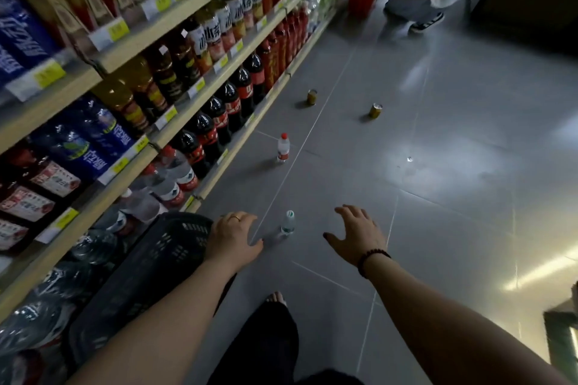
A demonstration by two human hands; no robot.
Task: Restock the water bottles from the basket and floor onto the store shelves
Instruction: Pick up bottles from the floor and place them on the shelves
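**Left hand (233,237) and right hand (356,234) both empty**

Each has its fingers spread and holds nothing. A green-capped water bottle (288,223) stands upright on the floor (438,197) between the two hands, touching neither. A red-capped water bottle (283,149) stands farther up the aisle, near the bottom shelf (237,142). The black basket (162,259) lies just beside the left hand.

The floor (438,166) is grey tile, smooth and shiny, and lights gleam on it. The small water bottle (288,223) and the red-capped bottle (283,148) are clear plastic. The black basket (162,259) is dull plastic with little holes. The yellow can (311,97) and the other can (375,110) look like shiny metal. The ring (235,217) is shiny gold. The trousers (266,341) are black cloth, not shiny.
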